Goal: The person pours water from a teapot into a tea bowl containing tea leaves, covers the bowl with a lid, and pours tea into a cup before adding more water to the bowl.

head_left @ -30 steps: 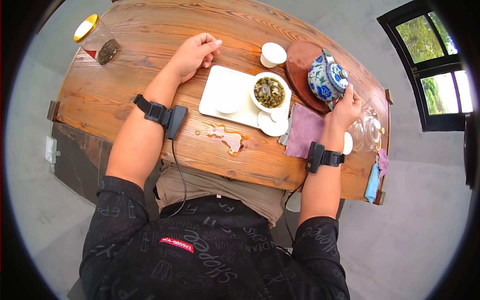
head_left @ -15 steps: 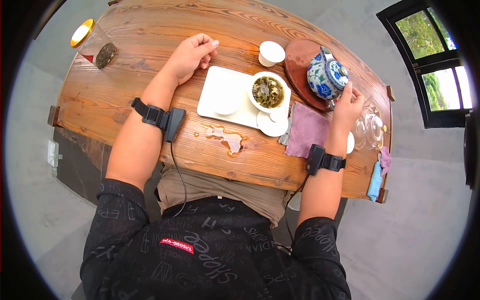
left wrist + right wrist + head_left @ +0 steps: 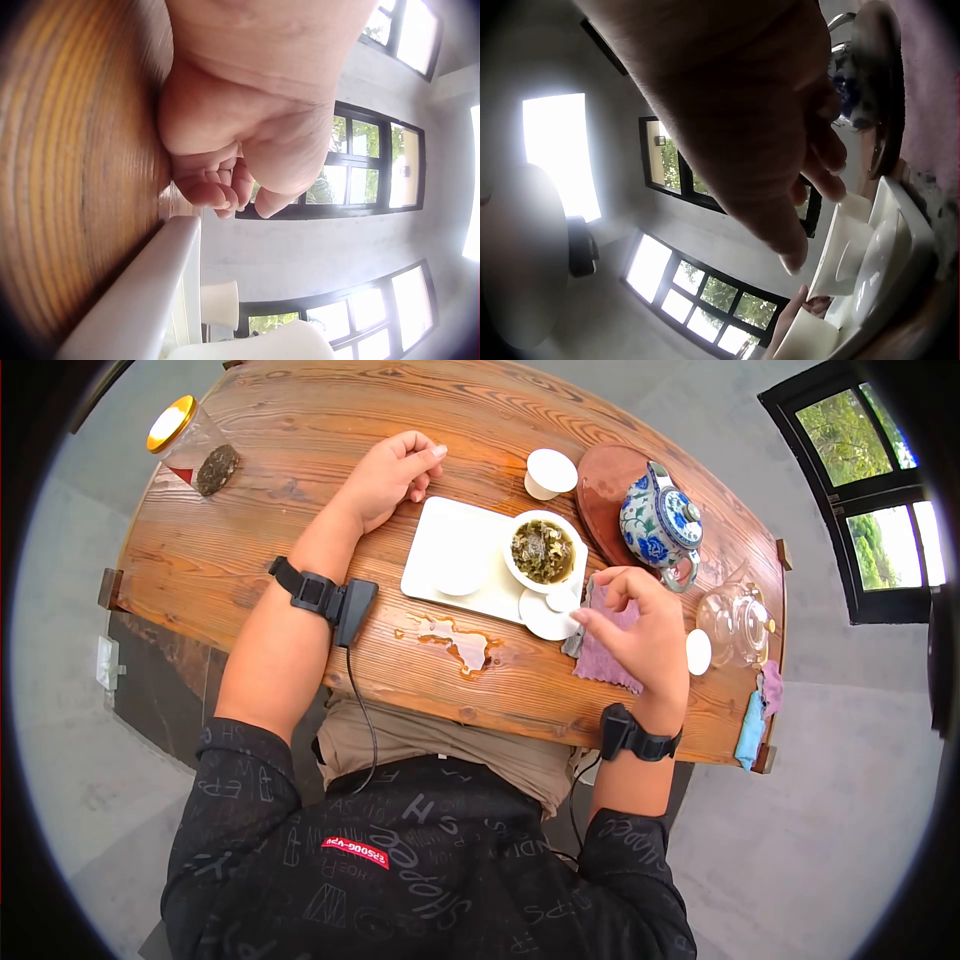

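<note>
The lid [image 3: 545, 624] is best pinched squarely by its knob [image 3: 562, 600]; the right hand's [image 3: 648, 635] grip is half open, the left hand's [image 3: 388, 480] loosely curled, both empty.

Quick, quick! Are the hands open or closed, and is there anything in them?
Left hand: open, fingers loosely curled, holding nothing, beside the tray.
Right hand: open, holding nothing, near the lid.
</note>
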The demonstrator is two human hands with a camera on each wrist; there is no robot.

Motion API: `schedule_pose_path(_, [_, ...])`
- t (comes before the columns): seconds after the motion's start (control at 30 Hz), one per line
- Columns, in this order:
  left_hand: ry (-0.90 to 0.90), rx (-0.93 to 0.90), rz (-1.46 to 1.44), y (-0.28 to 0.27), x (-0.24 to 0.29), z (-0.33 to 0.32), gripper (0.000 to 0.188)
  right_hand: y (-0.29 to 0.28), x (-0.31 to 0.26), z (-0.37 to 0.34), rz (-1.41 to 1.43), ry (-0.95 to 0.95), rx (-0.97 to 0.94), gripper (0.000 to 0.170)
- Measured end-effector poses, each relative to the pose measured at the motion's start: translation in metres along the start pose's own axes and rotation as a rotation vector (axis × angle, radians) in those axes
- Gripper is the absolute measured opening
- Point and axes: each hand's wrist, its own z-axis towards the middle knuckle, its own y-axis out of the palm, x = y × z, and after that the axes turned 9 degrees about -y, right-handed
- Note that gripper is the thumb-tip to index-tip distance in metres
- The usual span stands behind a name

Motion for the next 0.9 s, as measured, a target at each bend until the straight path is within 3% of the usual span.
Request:
schedule_pose_path(0.13, [-0.004, -0.002, 0.007, 0.0, 0.0, 0.0, 0.016, 0.011, -0.002, -0.005, -0.079, -0.057, -0.004, 0.039])
schedule_pose_path(0.3, [0.001, -0.003, 0.012, 0.0, 0.0, -0.001, 0.016, 0.027, -0.014, -0.009, -0.238, 0.101, 0.001, 0.038])
schedule_pose_path(0.53, [0.002, 0.004, 0.019, 0.001, 0.0, -0.001, 0.016, 0.038, -0.01, -0.013, -0.239, 0.109, 0.031, 0.038])
schedule_pose_path(0.6, [0.002, 0.002, 0.019, 0.001, 0.0, -0.001, 0.016, 0.04, -0.007, -0.013, -0.218, 0.059, 0.071, 0.026])
schedule_pose_path(0.9, [0.002, -0.002, 0.017, 0.001, 0.0, -0.001, 0.016, 0.037, -0.009, -0.013, -0.218, 0.095, 0.045, 0.03])
